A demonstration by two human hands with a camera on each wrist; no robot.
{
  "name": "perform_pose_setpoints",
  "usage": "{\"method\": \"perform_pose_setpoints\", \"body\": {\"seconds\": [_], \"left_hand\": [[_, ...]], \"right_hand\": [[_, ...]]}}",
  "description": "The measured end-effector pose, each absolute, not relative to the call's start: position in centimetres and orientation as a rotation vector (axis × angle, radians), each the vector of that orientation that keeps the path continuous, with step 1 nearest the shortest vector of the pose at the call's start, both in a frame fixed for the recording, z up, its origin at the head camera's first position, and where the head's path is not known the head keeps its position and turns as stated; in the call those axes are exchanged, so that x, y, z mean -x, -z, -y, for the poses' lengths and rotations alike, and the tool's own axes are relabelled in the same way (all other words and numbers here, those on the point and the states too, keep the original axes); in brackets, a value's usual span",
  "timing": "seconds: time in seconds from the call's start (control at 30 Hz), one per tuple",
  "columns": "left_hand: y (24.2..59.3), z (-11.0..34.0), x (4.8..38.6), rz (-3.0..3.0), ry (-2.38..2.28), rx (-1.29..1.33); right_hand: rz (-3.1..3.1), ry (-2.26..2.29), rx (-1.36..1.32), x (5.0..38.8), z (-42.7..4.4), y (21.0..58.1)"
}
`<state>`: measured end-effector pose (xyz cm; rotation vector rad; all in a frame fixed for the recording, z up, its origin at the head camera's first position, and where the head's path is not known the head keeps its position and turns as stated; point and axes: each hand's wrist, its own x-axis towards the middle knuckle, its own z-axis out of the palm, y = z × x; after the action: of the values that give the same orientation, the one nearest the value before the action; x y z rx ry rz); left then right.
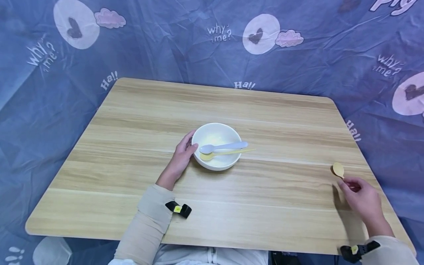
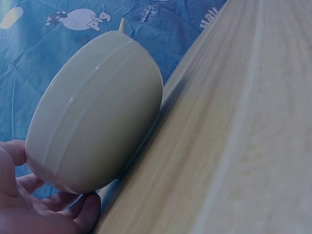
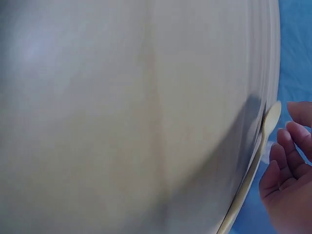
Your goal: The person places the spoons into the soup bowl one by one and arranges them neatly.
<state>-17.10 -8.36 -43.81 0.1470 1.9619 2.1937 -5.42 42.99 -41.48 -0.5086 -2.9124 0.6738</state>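
A white bowl (image 1: 216, 163) stands near the middle of the table. My left hand (image 1: 181, 156) grips its left side, thumb at the rim and fingers against the outer wall; the left wrist view shows the same hand (image 2: 46, 200) under the tilted-looking bowl (image 2: 97, 112). Inside lie a pale lavender spoon (image 1: 223, 147) and a yellow spoon (image 1: 207, 156), handles over the right rim. At the table's right, another yellow spoon (image 1: 338, 169) lies by my right hand (image 1: 362, 197). In the right wrist view, loosely bent fingers (image 3: 292, 151) appear beside this spoon (image 3: 272, 119), apparently apart from it.
The wooden table (image 1: 132, 117) has rounded corners, and its right edge runs close to my right hand. A blue patterned cloth (image 1: 172, 48) hangs behind and around it. Black straps with small devices (image 1: 179, 209) sit on both sleeves.
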Motion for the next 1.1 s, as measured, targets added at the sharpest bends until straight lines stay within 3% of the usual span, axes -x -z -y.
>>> {"method": "perform_pose_setpoints", "body": {"seconds": [0.4, 1.1], "left_hand": [[43.8, 8.4, 17.0, -1.984, -2.192, -0.16], [43.8, 8.4, 17.0, -1.973, -2.188, -0.157]], "right_hand": [[2.94, -0.598, 0.609, 2.9, -45.5, 41.8], [2.958, -0.5, 0.788, 2.9, -46.7, 42.7]]}}
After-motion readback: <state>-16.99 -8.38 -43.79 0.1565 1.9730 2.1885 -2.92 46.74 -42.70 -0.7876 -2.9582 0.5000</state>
